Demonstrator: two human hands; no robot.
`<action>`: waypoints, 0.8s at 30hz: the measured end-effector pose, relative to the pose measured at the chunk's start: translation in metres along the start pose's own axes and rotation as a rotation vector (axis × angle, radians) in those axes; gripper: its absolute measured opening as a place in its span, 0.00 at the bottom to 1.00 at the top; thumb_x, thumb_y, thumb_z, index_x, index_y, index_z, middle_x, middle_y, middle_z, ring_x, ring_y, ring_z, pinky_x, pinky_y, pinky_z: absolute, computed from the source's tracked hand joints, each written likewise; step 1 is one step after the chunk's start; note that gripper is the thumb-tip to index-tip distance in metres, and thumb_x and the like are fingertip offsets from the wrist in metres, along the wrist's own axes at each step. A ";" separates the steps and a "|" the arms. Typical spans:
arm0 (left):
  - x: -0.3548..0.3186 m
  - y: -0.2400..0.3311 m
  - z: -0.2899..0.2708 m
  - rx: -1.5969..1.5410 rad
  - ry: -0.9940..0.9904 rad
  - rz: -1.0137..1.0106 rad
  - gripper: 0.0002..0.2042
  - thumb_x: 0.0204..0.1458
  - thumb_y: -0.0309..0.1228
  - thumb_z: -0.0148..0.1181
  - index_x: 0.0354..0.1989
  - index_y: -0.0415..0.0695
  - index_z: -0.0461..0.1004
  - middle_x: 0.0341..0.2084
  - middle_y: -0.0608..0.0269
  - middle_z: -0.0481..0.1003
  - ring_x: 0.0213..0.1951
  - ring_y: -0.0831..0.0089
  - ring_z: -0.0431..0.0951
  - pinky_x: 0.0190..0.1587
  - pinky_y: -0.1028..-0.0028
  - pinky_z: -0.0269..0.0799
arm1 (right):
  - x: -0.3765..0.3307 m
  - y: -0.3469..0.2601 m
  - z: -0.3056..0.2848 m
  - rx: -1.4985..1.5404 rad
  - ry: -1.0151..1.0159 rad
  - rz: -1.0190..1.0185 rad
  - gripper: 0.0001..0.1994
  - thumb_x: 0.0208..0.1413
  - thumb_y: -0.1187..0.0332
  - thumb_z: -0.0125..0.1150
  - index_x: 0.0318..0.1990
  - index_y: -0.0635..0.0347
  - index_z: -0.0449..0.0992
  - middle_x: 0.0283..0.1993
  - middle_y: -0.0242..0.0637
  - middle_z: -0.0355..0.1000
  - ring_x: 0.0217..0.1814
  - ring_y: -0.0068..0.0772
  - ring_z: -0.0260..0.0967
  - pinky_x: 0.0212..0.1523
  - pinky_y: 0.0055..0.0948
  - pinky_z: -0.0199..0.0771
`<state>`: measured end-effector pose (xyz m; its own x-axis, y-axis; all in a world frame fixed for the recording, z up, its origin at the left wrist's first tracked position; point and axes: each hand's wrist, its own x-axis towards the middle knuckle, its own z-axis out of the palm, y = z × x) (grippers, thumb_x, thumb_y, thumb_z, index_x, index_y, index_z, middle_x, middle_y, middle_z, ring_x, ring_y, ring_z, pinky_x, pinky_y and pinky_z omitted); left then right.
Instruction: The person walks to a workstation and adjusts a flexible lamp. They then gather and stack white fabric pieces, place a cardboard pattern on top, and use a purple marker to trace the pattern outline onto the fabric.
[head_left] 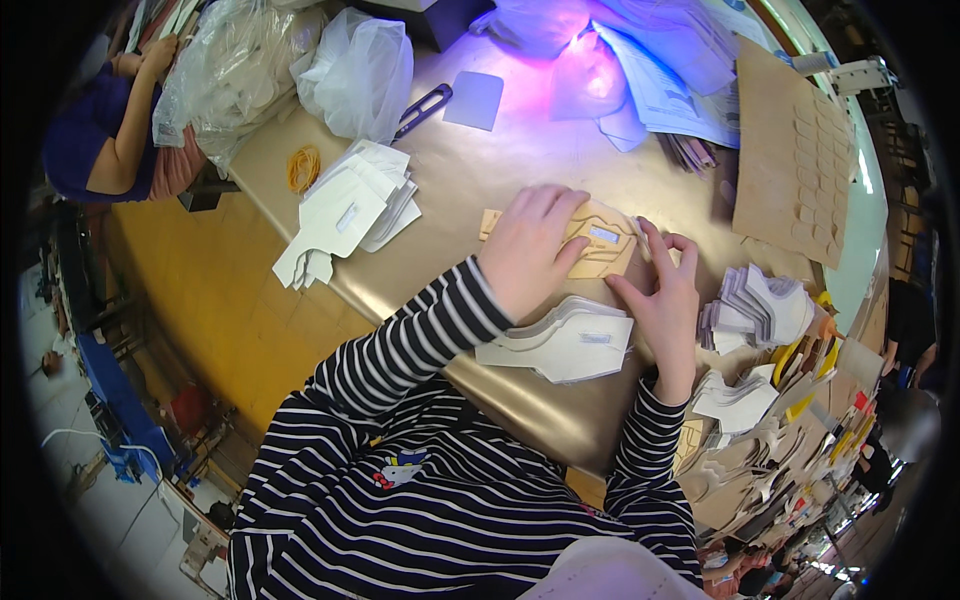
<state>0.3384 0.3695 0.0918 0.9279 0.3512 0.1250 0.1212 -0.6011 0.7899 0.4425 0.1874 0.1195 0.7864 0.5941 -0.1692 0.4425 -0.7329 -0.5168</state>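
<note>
Remotely, I had the left hand over the tan template on the tabletop, seemingly to steady it, its grip unclear to me; the right hand, grip apart, bracketed the template's edge.

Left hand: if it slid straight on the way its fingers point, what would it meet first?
Past the tan slotted board under the left hand, it would cross bare tabletop, then probably meet the blue-lit heap of bags and papers; depth is unclear.
</note>
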 end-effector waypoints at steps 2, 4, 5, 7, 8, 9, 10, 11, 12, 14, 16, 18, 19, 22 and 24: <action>0.012 -0.004 0.010 0.008 -0.013 -0.017 0.20 0.49 0.28 0.62 0.52 0.38 0.69 0.42 0.50 0.71 0.48 0.51 0.70 0.53 0.62 0.68 | -0.001 0.000 0.001 -0.013 0.000 -0.004 0.38 0.40 0.66 0.77 0.64 0.44 0.70 0.53 0.38 0.63 0.40 0.33 0.69 0.41 0.30 0.74; 0.022 -0.004 0.016 0.026 -0.025 -0.016 0.18 0.46 0.26 0.64 0.47 0.38 0.71 0.38 0.49 0.70 0.44 0.51 0.71 0.50 0.60 0.69 | -0.001 0.000 0.001 0.003 -0.013 0.015 0.37 0.41 0.67 0.76 0.64 0.43 0.69 0.54 0.38 0.63 0.39 0.34 0.69 0.40 0.31 0.74; 0.026 -0.005 0.014 0.021 -0.107 -0.046 0.18 0.45 0.26 0.64 0.46 0.38 0.71 0.37 0.49 0.70 0.43 0.51 0.71 0.49 0.60 0.69 | -0.002 0.000 0.001 0.017 -0.009 0.010 0.37 0.42 0.67 0.75 0.64 0.43 0.69 0.54 0.39 0.63 0.38 0.34 0.68 0.40 0.32 0.74; 0.032 -0.007 0.006 -0.010 -0.261 -0.116 0.15 0.45 0.25 0.64 0.43 0.39 0.73 0.36 0.54 0.72 0.39 0.60 0.74 0.43 0.63 0.71 | -0.004 -0.001 0.001 0.103 0.026 -0.002 0.36 0.44 0.68 0.73 0.65 0.45 0.68 0.53 0.37 0.64 0.35 0.30 0.66 0.36 0.29 0.71; 0.032 -0.008 0.000 -0.198 -0.280 -0.176 0.15 0.46 0.25 0.64 0.43 0.40 0.73 0.37 0.57 0.73 0.38 0.64 0.75 0.41 0.65 0.71 | -0.004 0.000 0.001 0.150 0.048 -0.022 0.35 0.45 0.69 0.72 0.65 0.46 0.68 0.52 0.36 0.64 0.33 0.27 0.64 0.35 0.27 0.70; 0.032 -0.009 -0.007 -0.383 -0.289 -0.230 0.14 0.48 0.25 0.64 0.44 0.40 0.73 0.37 0.59 0.73 0.37 0.67 0.75 0.40 0.67 0.71 | -0.005 0.001 -0.002 0.203 0.065 -0.020 0.34 0.47 0.69 0.71 0.65 0.47 0.68 0.51 0.35 0.65 0.32 0.27 0.64 0.33 0.26 0.69; 0.030 -0.011 -0.014 -0.561 -0.305 -0.305 0.14 0.49 0.25 0.64 0.45 0.41 0.73 0.38 0.61 0.74 0.36 0.71 0.75 0.38 0.69 0.71 | -0.007 0.003 -0.005 0.258 0.080 -0.015 0.33 0.48 0.70 0.70 0.65 0.48 0.68 0.50 0.35 0.66 0.30 0.26 0.63 0.32 0.25 0.68; 0.028 -0.012 -0.020 -0.692 -0.256 -0.493 0.16 0.48 0.24 0.67 0.45 0.39 0.72 0.41 0.61 0.75 0.40 0.74 0.79 0.42 0.74 0.75 | -0.009 0.005 -0.007 0.316 0.090 -0.008 0.32 0.50 0.70 0.68 0.65 0.49 0.68 0.49 0.35 0.67 0.29 0.26 0.63 0.30 0.24 0.67; 0.023 -0.014 -0.025 -0.825 -0.181 -0.569 0.17 0.49 0.24 0.67 0.46 0.38 0.71 0.40 0.61 0.75 0.41 0.74 0.79 0.43 0.74 0.76 | -0.010 0.006 -0.010 0.322 0.117 -0.014 0.31 0.50 0.71 0.67 0.65 0.50 0.68 0.48 0.34 0.67 0.28 0.23 0.60 0.29 0.23 0.64; 0.014 -0.018 -0.033 -1.122 -0.018 -0.648 0.18 0.51 0.23 0.66 0.49 0.37 0.68 0.40 0.61 0.75 0.43 0.73 0.79 0.44 0.74 0.77 | -0.011 0.009 -0.014 0.332 0.171 -0.023 0.29 0.52 0.73 0.66 0.64 0.53 0.69 0.45 0.32 0.68 0.25 0.18 0.53 0.26 0.20 0.58; 0.009 -0.023 -0.034 -0.967 0.068 -0.673 0.19 0.54 0.24 0.65 0.52 0.37 0.65 0.42 0.59 0.74 0.42 0.72 0.80 0.43 0.75 0.78 | -0.010 0.010 -0.015 0.350 0.170 -0.014 0.24 0.53 0.73 0.65 0.60 0.56 0.73 0.46 0.31 0.69 0.25 0.17 0.52 0.26 0.20 0.58; -0.001 -0.023 -0.029 -0.822 0.159 -0.653 0.18 0.54 0.24 0.65 0.51 0.39 0.65 0.45 0.59 0.75 0.43 0.73 0.80 0.43 0.76 0.77 | -0.008 0.008 -0.013 0.366 0.141 -0.005 0.22 0.54 0.72 0.64 0.57 0.57 0.75 0.46 0.32 0.70 0.25 0.18 0.53 0.26 0.20 0.59; -0.005 -0.022 -0.023 -0.783 0.223 -0.630 0.23 0.53 0.23 0.66 0.56 0.36 0.64 0.44 0.58 0.75 0.42 0.73 0.80 0.43 0.77 0.77 | -0.008 0.006 -0.011 0.368 0.105 -0.033 0.20 0.54 0.72 0.64 0.56 0.58 0.75 0.45 0.33 0.70 0.25 0.19 0.55 0.27 0.21 0.60; -0.019 -0.020 -0.018 -0.360 0.279 -0.475 0.28 0.54 0.25 0.65 0.63 0.35 0.61 0.45 0.53 0.74 0.49 0.66 0.78 0.49 0.72 0.75 | -0.005 -0.003 -0.002 0.371 0.012 -0.087 0.18 0.55 0.71 0.63 0.54 0.59 0.76 0.45 0.35 0.71 0.27 0.23 0.60 0.29 0.22 0.64; -0.022 -0.024 -0.019 0.002 0.351 -0.321 0.30 0.54 0.26 0.62 0.66 0.41 0.61 0.51 0.51 0.72 0.57 0.59 0.72 0.58 0.62 0.68 | -0.002 -0.010 0.003 0.388 -0.028 -0.135 0.16 0.56 0.71 0.62 0.53 0.60 0.76 0.44 0.36 0.71 0.28 0.26 0.65 0.31 0.24 0.67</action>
<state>0.3081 0.3895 0.0818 0.6687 0.7402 0.0703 0.3830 -0.4239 0.8207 0.4349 0.1942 0.1224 0.7184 0.6887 -0.0983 0.3410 -0.4718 -0.8131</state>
